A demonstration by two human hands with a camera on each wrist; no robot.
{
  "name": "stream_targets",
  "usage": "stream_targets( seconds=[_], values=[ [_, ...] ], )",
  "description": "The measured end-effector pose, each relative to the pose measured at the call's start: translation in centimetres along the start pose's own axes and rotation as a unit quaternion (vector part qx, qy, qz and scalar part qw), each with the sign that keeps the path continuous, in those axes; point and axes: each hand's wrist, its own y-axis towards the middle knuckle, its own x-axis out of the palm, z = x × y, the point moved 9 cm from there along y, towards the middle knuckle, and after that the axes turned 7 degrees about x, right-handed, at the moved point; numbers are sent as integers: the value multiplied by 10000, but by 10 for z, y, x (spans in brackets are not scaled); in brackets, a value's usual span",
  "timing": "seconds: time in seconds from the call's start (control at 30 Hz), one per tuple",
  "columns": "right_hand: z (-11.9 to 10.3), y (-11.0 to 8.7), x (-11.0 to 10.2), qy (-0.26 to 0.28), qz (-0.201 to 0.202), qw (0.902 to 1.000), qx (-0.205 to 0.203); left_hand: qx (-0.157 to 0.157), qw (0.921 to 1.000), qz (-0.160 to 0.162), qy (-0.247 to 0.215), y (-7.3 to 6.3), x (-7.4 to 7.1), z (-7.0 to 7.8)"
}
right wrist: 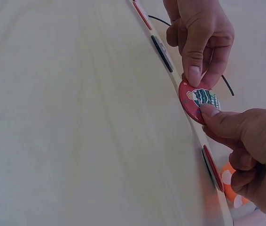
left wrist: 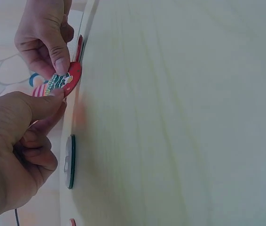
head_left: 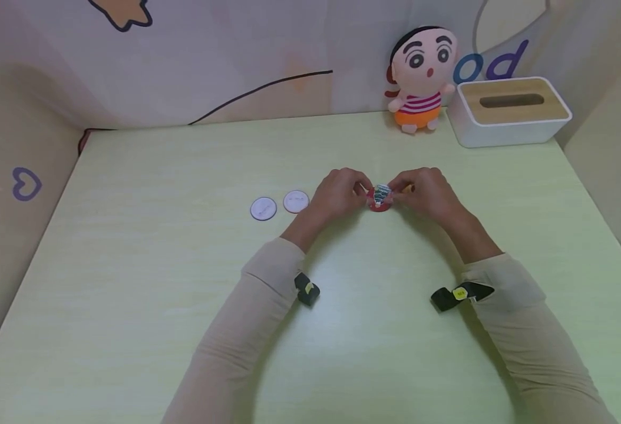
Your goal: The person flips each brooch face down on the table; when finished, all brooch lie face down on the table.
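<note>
Both hands pinch a round red pin badge (head_left: 380,203) between thumb and fingers, one hand at each side. Its front has a green and white picture with lettering, seen tilted in the right wrist view (right wrist: 189,101). My left hand (head_left: 340,193) grips the left edge, and my right hand (head_left: 428,191) the right edge. Two more badges lie pin side up left of the hands: one whitish badge (head_left: 263,209) and another badge (head_left: 296,202) close to the left wrist. Beneath the right hand, red and dark edges of what look like stacked badges (right wrist: 212,168) show in the right wrist view.
A plush doll (head_left: 419,82) with a striped top sits at the table's back edge. Beside it stands a white tissue box (head_left: 512,126) with a wooden lid. Printed cloth walls (head_left: 236,53) border the pale table (head_left: 157,282) at the back and sides.
</note>
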Motion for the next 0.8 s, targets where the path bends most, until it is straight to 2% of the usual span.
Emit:
stream_targets(
  seconds=[0.2,0.37,0.8],
  values=[
    [-3,-2,-4,89,288,9993,-232,110,9998,160,-62,-1,-2,-1],
    [-2,-5,-5,88,414,9988,-264,256,9990,329,-171,-5,-4,-1],
    [-15,-9,-17,-200,1139,9891,-917,148,9969,550,-536,-4,-11,-2]
  ],
)
